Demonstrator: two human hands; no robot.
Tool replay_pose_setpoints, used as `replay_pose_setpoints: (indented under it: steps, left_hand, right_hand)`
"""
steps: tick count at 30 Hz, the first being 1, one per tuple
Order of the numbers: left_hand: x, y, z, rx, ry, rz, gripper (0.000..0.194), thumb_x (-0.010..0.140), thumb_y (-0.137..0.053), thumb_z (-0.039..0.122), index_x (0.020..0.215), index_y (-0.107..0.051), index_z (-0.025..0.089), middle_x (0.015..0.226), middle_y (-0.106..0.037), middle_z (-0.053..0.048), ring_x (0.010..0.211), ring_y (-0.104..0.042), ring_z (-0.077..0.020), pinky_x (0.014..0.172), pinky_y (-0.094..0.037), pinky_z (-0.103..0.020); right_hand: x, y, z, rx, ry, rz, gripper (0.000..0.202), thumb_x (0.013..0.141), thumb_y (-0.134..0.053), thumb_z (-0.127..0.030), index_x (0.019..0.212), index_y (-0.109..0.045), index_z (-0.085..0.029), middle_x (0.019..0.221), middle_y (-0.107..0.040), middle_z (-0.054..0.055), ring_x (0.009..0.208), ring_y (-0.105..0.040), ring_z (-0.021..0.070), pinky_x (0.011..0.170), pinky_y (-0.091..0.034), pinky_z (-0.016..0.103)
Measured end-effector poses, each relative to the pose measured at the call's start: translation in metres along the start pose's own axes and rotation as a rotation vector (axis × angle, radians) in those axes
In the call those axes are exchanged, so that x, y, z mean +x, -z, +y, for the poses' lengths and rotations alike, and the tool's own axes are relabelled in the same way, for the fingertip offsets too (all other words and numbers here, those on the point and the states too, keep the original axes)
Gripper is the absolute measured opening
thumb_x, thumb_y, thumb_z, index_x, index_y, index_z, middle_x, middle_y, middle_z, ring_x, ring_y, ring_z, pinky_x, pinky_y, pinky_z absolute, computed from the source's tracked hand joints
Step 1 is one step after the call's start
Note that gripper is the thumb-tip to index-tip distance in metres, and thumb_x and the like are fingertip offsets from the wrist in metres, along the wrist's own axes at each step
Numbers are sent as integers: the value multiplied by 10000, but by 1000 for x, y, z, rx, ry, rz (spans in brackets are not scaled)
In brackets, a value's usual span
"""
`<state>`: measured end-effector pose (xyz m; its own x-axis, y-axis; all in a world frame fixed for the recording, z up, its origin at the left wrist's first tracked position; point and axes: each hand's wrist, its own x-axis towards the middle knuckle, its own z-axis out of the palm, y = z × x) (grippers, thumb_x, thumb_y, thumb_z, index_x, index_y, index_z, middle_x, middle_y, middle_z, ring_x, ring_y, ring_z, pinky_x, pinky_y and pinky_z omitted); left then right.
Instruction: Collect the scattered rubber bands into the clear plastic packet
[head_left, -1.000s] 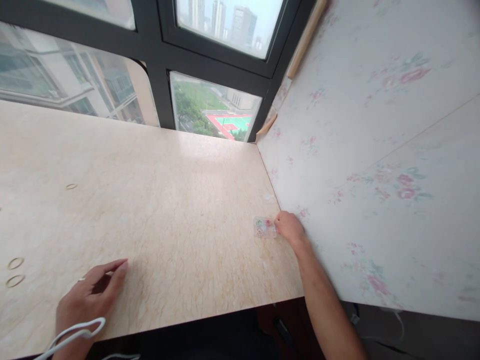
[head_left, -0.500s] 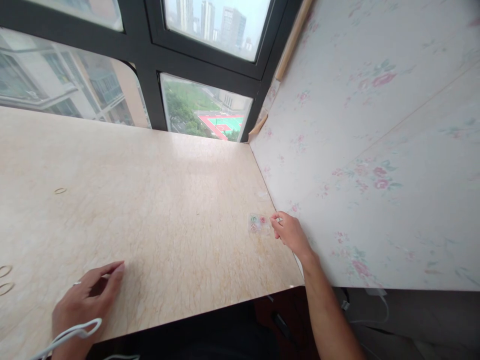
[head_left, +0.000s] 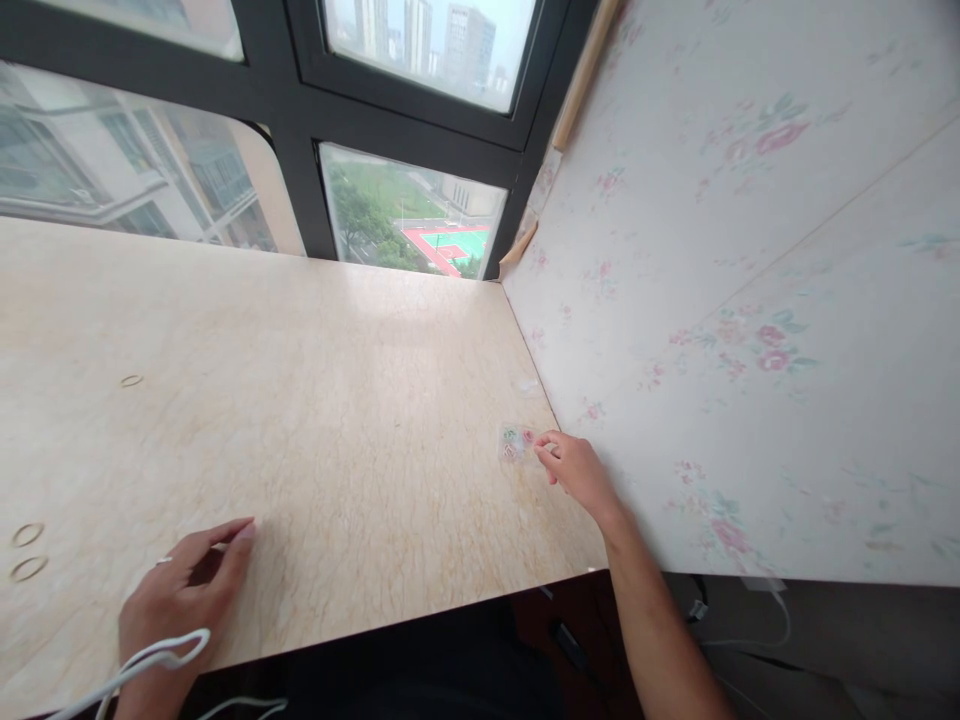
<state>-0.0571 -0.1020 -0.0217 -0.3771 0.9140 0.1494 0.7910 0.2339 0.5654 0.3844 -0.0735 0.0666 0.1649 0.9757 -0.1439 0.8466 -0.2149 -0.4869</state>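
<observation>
A small clear compartment box (head_left: 517, 461) lies on the marbled tabletop (head_left: 375, 450), close to the wall. In its compartments are small green, red and pinkish pieces, too small to name. My right hand (head_left: 581, 475) is at the box's right side, thumb and forefinger pinched together; what they hold, if anything, cannot be made out. My left hand (head_left: 184, 585) rests low on the left of the tabletop, its thumb and forefinger pressed tip to tip. Anything between those tips is too small to see. It wears a ring (head_left: 164, 560).
Thin yellowish loops (head_left: 28, 543) lie at the left, with another loop (head_left: 132, 377) farther back. A clear plastic piece (head_left: 527, 386) sits behind the box. A white cord (head_left: 161, 655) crosses my left wrist. The flowered wall (head_left: 697, 250) bounds the right; windows stand behind.
My right hand has moved slightly left, closer over the box. My left hand keeps its pinch. The view has shifted a little, so things on the left appear farther right.
</observation>
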Motion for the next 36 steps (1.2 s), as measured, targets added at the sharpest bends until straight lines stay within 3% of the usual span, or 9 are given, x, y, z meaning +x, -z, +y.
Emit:
replay_pose_setpoints:
  steps: [3, 8, 15, 23, 29, 36]
  left_hand:
    - [0, -2, -1, 22, -18, 13, 320, 722, -536, 548, 841, -694, 297, 772, -695, 33, 669, -642, -166, 594, -463, -255]
    - [0, -5, -3, 6, -24, 34, 337, 722, -513, 580, 833, -685, 312, 753, -687, 39, 639, -638, -165, 584, -460, -265]
    - [-1, -1, 4, 12, -1, 40, 312, 714, -516, 572, 815, -679, 326, 700, -674, 39, 616, -628, -181, 581, -468, -286]
    - [-2, 5, 20, -4, 38, 36, 249, 697, -524, 540, 771, -658, 344, 701, -667, 46, 620, -629, -196, 614, -488, -318]
    - [-2, 6, 20, -12, 37, 36, 195, 697, -550, 507, 753, -652, 351, 679, -665, 59, 595, -623, -195, 596, -492, -322]
    - [-4, 6, 20, -40, -30, 47, 260, 727, -543, 499, 787, -675, 283, 704, -685, 6, 587, -618, -197, 599, -493, -328]
  right_hand:
    - [-6, -3, 6, 13, 6, 44, 248, 857, -489, -347, 987, -646, -206, 458, -562, -55, 426, -515, 123, 486, -314, 226]
    - [-8, -13, 17, -40, -13, 13, 331, 832, -561, -341, 1134, -605, -212, 494, -564, -56, 531, -594, 150, 537, -325, 238]
    - [-7, -12, 24, 3, -69, -6, 511, 842, -530, -383, 1308, -521, -174, 486, -579, -44, 483, -557, 165, 511, -345, 265]
    - [-15, -16, 26, 81, -80, -42, 530, 844, -510, -399, 1311, -524, -150, 500, -576, -34, 455, -533, 159, 470, -349, 263]
    - [-18, -24, 31, 119, -79, 13, 545, 855, -487, -397, 1343, -476, -155, 514, -580, -35, 441, -531, 157, 466, -353, 261]
    - [-23, -29, 40, 163, -112, 15, 501, 852, -458, -439, 1274, -528, -175, 503, -558, -45, 393, -487, 146, 434, -350, 257]
